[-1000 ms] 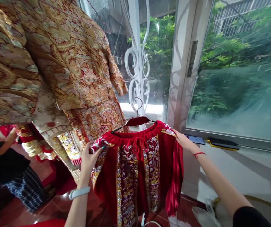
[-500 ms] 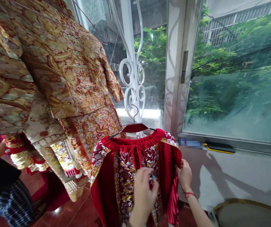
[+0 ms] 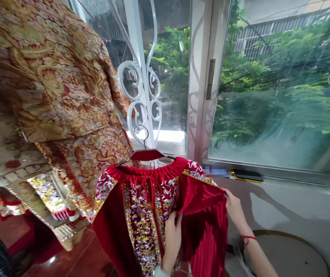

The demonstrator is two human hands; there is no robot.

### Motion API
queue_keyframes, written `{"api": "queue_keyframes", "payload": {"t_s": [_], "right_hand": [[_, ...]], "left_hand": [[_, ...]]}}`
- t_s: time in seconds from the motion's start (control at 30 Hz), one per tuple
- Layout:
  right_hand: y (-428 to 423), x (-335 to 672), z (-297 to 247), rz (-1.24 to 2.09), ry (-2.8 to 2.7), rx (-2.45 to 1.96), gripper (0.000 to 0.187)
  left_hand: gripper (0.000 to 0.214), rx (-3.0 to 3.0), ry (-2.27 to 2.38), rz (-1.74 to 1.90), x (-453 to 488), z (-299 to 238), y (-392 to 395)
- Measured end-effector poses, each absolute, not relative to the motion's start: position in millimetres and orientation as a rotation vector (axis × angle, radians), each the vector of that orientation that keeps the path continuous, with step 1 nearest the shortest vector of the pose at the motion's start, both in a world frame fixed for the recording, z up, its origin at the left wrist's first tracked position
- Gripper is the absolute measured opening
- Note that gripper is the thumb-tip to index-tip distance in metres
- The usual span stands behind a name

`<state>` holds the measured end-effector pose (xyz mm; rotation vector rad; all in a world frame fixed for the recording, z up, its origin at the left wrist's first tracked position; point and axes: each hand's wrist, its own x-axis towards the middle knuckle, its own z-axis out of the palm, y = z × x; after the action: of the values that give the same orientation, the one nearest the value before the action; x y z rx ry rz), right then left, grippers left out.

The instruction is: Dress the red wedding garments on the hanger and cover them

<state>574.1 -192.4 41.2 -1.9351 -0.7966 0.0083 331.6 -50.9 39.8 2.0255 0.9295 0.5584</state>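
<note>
White wall bounds open room beside my right grip, pinching the red embroidered top (left grip likewise).

Left side: gold-patterned garment, suspended, with fringed, sequinned pieces below it. Centre: white scrollwork upright in front of the window; green foliage visible through the glass. Ledge: black-and-yellow object beside a blurred blue item. Lower right: round, gold-rimmed object, near the white wall. Floor: red tile, glossy.

garment: red, silver-gold swirls | robe: gold-red scallops | bracelet: red | post: white
</note>
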Motion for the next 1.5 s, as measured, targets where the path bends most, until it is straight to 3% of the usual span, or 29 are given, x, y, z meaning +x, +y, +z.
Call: {"api": "queue_keyframes", "payload": {"t_s": [0.13,0.37,0.43,0.57,0.63,0.73,0.87,0.97,1.23,1.5], "right_hand": [[-179.6,568.0,51.8,-0.123,-0.598,-1.983,0.038],[-200.6,460.9,48.9,-0.156,-0.136,-1.580,0.039],[-209.0,427.3,39.3,-0.207,-0.274,-1.626,0.038],[-201.0,399.0,37.6,0.075,-0.742,-1.749,0.051],[-193.4,403.4,46.3,0.172,-0.758,-1.759,0.049],[-190.7,419.4,60.2,0.306,-0.754,-1.736,0.045],[-197.0,435.4,66.4,0.305,-0.686,-1.705,0.041],[-203.3,444.5,73.9,0.309,-0.709,-1.654,0.038],[-242.7,472.0,134.1,0.046,-0.669,-1.735,0.034],[-219.9,450.2,73.2,0.177,-0.610,-1.655,0.037]], "left_hand": [[0.045,1.858,0.749,0.683,289.4,31.8,-80.0],[0.041,2.072,0.427,0.471,308.6,14.5,-119.0],[0.044,2.134,0.410,0.351,320.0,10.7,-124.1],[0.039,2.196,0.450,0.075,318.2,26.2,-126.1],[0.035,2.246,0.407,0.064,305.2,50.9,-119.2],[0.028,2.410,0.379,0.302,288.6,111.9,-94.7],[0.035,2.722,0.228,1.024,302.5,210.2,-47.3],[0.030,3.038,0.096,1.014,335.5,255.8,-17.4],[0.029,3.193,0.383,1.073,391.5,251.7,1.6],[0.034,3.169,0.470,1.088,397.5,252.5,0.5]]}}
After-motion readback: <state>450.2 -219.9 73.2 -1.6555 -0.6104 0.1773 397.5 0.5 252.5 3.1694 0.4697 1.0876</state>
